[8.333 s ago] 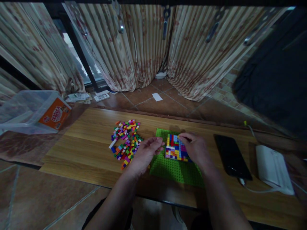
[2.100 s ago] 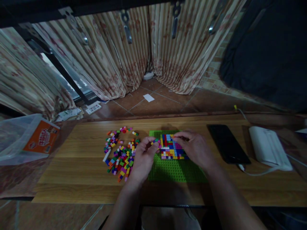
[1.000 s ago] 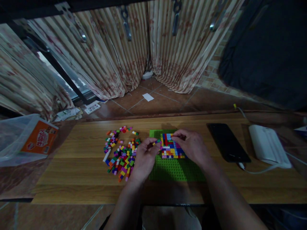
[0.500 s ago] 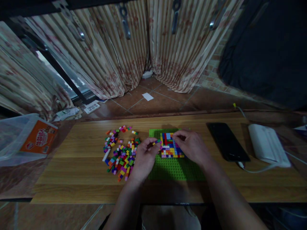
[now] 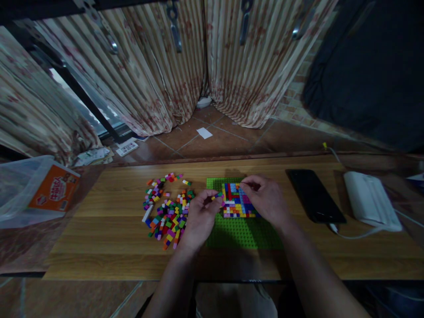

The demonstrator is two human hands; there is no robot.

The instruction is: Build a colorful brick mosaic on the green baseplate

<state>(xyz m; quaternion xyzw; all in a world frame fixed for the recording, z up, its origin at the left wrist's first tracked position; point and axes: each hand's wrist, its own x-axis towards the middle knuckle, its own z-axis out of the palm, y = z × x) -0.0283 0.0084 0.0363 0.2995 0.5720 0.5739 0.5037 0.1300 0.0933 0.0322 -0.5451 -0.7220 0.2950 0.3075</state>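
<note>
A green studded baseplate (image 5: pixel 243 236) lies on the wooden table, carrying a block of multicoloured building bricks (image 5: pixel 236 204) on its upper part. At the left side of that block, my left hand (image 5: pixel 202 216) is closed around a few small toy bricks (image 5: pixel 218 196), green, purple and yellow among them. My right hand (image 5: pixel 265 198) reaches over the block's upper right, thumb and forefinger pinched together at its surface. Whatever lies between those fingertips is too small to make out. The right hand hides part of the block's right side.
Loose coloured bricks (image 5: pixel 172 218) are heaped left of the baseplate. A black phone (image 5: pixel 314 196) with a cable and a white device (image 5: pixel 372 201) lie on the right. At the far left stands a clear plastic box (image 5: pixel 24 176) with an orange label. Striped curtains (image 5: pixel 165 88) hang behind the table (image 5: pixel 99 221).
My right hand has shifted slightly up and right along the brick block, uncovering a little more of its surface. The left hand stays in nearly the same place with its bricks.
</note>
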